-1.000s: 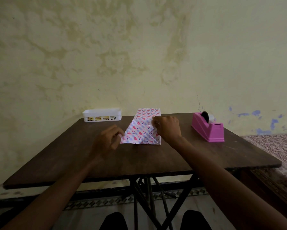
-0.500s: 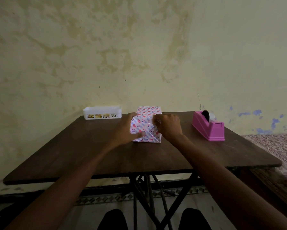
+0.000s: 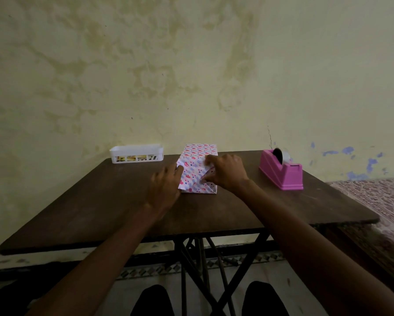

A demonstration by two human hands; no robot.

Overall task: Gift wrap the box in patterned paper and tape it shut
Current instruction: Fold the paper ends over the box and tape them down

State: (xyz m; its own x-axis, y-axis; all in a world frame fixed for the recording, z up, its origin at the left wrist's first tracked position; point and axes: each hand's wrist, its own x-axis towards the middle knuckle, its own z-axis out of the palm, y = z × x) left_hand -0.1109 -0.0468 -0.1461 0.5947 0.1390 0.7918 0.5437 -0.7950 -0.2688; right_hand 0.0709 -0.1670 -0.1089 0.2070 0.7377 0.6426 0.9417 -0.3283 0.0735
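1. Box (image 3: 197,153) in patterned paper (image 3: 191,179) sits mid-table (image 3: 100,201), slightly toward 12 o'clock, with its unsealed end facing you at 6 o'clock.
2. Your left hand (image 3: 165,188) is at the 9 o'clock side. Its fingers are fairly straight and press that flap inward, probably to set the crease.
3. Your right hand (image 3: 228,171), at 3 o'clock, has curled fingers pinching the opposite fold down, likely so it cannot spring open.
4. To tape it, reach the pink tape dispenser (image 3: 281,173) at 3 o'clock; nothing lies between. The white basket (image 3: 136,153) at 10 o'clock is out of the way.
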